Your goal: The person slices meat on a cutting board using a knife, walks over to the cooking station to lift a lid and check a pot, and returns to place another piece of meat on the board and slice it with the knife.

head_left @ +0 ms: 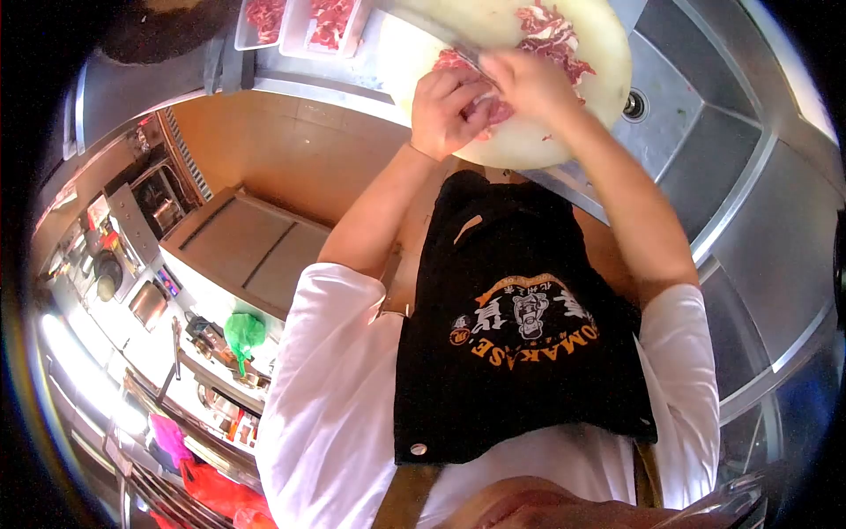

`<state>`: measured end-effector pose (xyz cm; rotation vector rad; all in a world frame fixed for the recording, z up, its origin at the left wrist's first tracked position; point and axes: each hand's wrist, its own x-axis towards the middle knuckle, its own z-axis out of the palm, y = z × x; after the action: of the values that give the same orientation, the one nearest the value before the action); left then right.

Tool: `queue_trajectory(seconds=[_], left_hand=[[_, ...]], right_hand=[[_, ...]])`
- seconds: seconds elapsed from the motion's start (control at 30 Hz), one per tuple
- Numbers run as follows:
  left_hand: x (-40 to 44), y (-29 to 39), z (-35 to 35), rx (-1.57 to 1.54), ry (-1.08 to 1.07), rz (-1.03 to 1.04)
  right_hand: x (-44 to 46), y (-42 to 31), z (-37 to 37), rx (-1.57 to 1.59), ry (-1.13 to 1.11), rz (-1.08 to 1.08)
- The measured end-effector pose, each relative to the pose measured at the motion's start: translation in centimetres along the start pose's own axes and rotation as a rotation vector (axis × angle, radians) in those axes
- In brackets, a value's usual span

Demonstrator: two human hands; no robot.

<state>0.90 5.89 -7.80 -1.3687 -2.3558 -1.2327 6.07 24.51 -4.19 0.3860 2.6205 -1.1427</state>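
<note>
A round pale cutting board (608, 79) lies at the top of the head view. My left hand (448, 110) rests on it with bent fingers, gripping a piece of raw red meat (500, 111). Close beside it, my right hand (533, 84) is closed around a knife (463, 50), somewhat blurred. The blade points up and left, against the meat by my left fingers; the handle is mostly covered by my hand. Beyond my right hand lies a loose pile of sliced meat (557, 42), red with white fat.
White trays of sliced meat (330, 25) stand left of the board on the metal counter (352, 75). A steel sink (679, 88) with a drain (634, 105) is at the right. Low at the left are shelves with pans and a green bag (244, 335).
</note>
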Motion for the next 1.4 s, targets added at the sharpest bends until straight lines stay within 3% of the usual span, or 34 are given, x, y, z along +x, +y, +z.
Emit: queue_trajectory(seconds=[0.1, 0.17, 0.4, 0.5, 0.6, 0.8, 1.0, 1.2, 1.27, 1.33, 1.37, 1.4], left_hand=[[0.2, -0.5, -0.1, -0.051, -0.003, 0.015], [-0.2, 0.4, -0.4, 0.018, 0.009, -0.009], [-0.5, 0.0, -0.2, 0.023, -0.025, 0.003], [-0.6, -0.2, -0.1, -0.002, -0.092, -0.055], [-0.2, 0.0, -0.2, -0.001, -0.047, -0.013], [0.0, -0.5, -0.2, -0.038, -0.105, -0.011], [-0.2, -0.4, -0.1, -0.026, -0.048, 0.006], [-0.6, -0.6, 0.1, -0.071, -0.063, -0.043], [-0.4, 0.0, -0.2, -0.053, -0.05, -0.054], [-0.5, 0.0, -0.1, -0.056, -0.021, -0.044], [-0.6, 0.0, -0.1, -0.052, -0.02, -0.037], [-0.8, 0.1, -0.2, -0.057, -0.019, -0.039]], right_hand=[[0.3, 0.3, -1.2, -0.019, 0.194, -0.033], [-4.4, 0.3, -2.5, 0.13, 0.174, 0.081], [-16.6, -0.2, -3.4, -0.036, 0.09, 0.032], [-15.2, -1.3, -3.9, -0.101, -0.015, 0.113], [-11.2, -1.5, -2.5, -0.026, -0.014, 0.078], [-15.2, 0.3, -2.2, -0.028, 0.104, 0.041], [-10.0, -0.2, -0.6, -0.042, -0.013, 0.048], [-14.4, 2.0, 0.0, -0.152, 0.089, 0.007], [-8.8, 1.1, 1.4, -0.031, 0.14, -0.035], [-2.8, -1.3, 0.5, -0.032, -0.082, 0.107], [-1.0, -0.5, 0.7, 0.065, 0.079, 0.025], [-0.4, -0.5, 0.2, 0.05, 0.081, 0.069]])
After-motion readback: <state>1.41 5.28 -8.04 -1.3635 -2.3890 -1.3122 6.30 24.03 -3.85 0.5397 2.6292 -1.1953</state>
